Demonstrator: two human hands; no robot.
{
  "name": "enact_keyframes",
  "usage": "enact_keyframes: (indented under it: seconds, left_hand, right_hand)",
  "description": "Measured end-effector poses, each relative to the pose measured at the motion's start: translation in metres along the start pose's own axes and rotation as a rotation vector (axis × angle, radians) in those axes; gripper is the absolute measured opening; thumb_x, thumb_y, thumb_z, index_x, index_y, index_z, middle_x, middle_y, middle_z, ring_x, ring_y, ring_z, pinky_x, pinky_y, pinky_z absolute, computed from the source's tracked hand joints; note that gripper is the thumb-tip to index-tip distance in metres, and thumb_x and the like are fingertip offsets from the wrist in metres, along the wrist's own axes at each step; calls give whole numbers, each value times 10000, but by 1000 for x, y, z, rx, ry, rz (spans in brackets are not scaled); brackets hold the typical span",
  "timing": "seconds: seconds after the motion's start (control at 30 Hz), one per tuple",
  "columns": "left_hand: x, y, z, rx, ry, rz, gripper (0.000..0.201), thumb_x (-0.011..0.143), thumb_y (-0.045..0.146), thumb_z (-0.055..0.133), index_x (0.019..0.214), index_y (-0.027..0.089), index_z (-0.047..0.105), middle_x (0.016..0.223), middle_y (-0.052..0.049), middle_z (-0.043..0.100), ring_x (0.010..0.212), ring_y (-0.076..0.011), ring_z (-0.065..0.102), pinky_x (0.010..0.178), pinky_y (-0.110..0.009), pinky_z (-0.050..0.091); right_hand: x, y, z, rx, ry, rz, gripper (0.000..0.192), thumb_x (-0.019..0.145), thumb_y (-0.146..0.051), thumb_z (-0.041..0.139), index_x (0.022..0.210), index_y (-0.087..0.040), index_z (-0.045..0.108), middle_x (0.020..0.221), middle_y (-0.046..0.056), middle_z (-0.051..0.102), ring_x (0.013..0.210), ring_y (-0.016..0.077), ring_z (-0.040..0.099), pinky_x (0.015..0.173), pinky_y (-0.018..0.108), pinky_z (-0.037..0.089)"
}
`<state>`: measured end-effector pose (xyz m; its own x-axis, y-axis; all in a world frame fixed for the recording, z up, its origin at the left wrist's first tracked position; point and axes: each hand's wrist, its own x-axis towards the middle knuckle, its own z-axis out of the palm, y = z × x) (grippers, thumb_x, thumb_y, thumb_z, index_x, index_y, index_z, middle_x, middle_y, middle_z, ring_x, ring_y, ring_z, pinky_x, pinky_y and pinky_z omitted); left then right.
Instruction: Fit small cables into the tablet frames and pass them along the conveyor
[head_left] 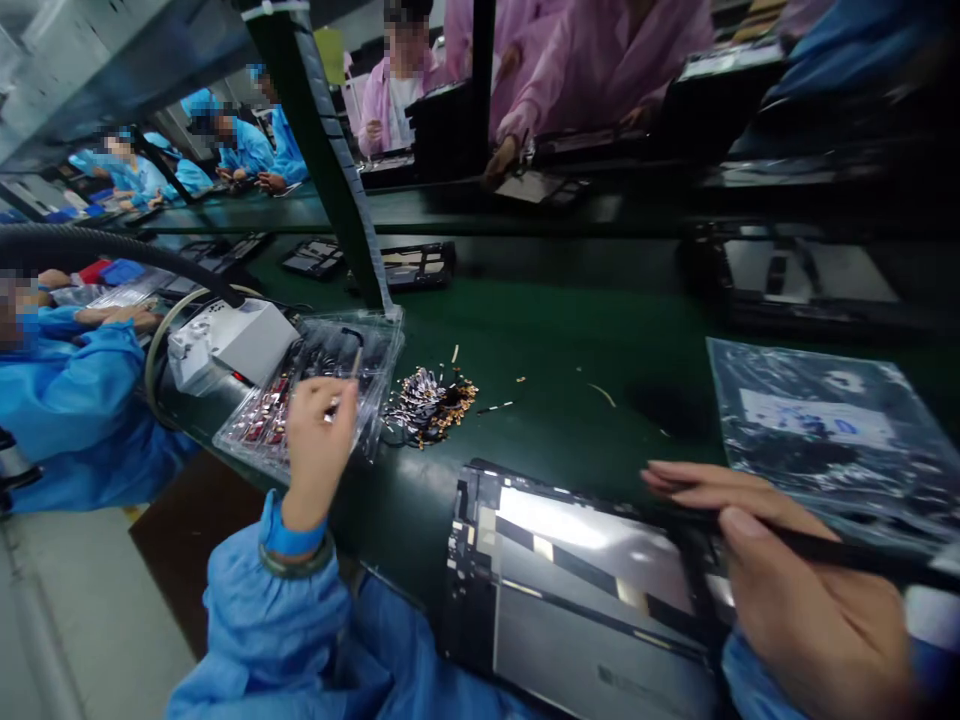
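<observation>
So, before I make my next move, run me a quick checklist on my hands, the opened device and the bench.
1. Opened device has its insides showing: ok.
2. Left hand clear of the device: ok, it is over the clear plastic tray.
3. Left hand's grip confirmed: cannot tell; the fingers are bunched, but anything held is too small to make out.
4. Right hand touching the device: cannot tell; it is at the device's right end, contact unclear.
5. Bench free of loose bits: not ok; a pile of small parts and a stray strip lie there.
</observation>
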<state>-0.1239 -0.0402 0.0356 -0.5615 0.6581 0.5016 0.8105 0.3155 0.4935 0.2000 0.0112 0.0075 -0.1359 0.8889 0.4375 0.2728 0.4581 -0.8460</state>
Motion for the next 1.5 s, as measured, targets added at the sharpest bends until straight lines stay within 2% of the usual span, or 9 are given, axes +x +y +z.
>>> enact_keyframes:
  seconds: [0.17,0.43,0.6,0.77,0.9,1.07,1.23,1.33,1.5]
  left_hand:
    - [-49,73,11,-641,-657,-30,205,848,288,522,848,159,682,756,-30,676,550,-107,575,532,-222,459]
    - [-86,110,25,-702,-672,334,208,873,169,489,849,174,695,782,-53,667,740,-138,600,688,-237,471]
    - [-74,106,26,-999,-910,-293,199,789,337,623,806,168,728,774,-63,676,557,-117,572,466,-221,452]
    - [-68,113,23,-1286,-1159,-662,262,694,386,743,800,146,746,762,-74,691,637,-123,606,541,-206,476]
    - [-75,115,25,-1264,-1155,-663,283,690,390,760,815,136,743,724,-52,695,653,-98,605,673,-213,489]
    - [-86,111,31,-1116,-1027,-395,241,731,369,714,818,144,710,830,-72,692,736,-151,651,691,-261,531]
    - [-90,105,30,-954,-468,-46,146,792,233,648,935,203,653,935,-44,627,816,-138,644,722,-233,538]
    - [-90,103,30,-862,-386,71,115,814,193,617,924,213,647,906,-34,636,827,-130,628,729,-219,520]
    - [-89,106,26,-788,-409,107,86,803,156,573,756,200,629,745,-17,631,712,-130,604,640,-223,482]
  right_hand:
    - [-2,-29,11,-311,-204,-453,179,902,-160,496,1038,-176,612,958,87,688,878,171,663,760,258,551]
    - [-8,-29,23,-547,-155,-589,227,924,-97,400,1018,-107,606,873,116,702,786,188,673,695,275,538]
    - [-2,-28,4,-484,48,-291,137,907,-188,470,833,-217,581,774,42,666,693,159,650,603,243,518]
    - [-8,-29,7,-383,-210,-421,152,902,-141,486,878,-182,631,777,52,689,685,153,653,613,244,513]
    - [0,-34,15,-165,-128,-77,219,864,-278,564,1022,-162,661,866,70,714,741,167,673,595,242,534]
    - [8,-43,25,91,-87,381,317,831,-456,573,805,-169,707,674,27,701,331,80,453,338,224,412]
    - [-3,-41,31,-140,-68,-120,114,858,-198,561,790,-177,651,709,20,681,604,130,625,571,231,514]
    - [-9,-42,34,-263,-146,-383,125,865,-94,512,864,-149,624,741,52,674,661,148,637,597,247,507]
    - [-13,-45,37,-262,-265,-451,164,870,-76,473,864,-146,621,723,58,665,670,166,645,611,268,514]
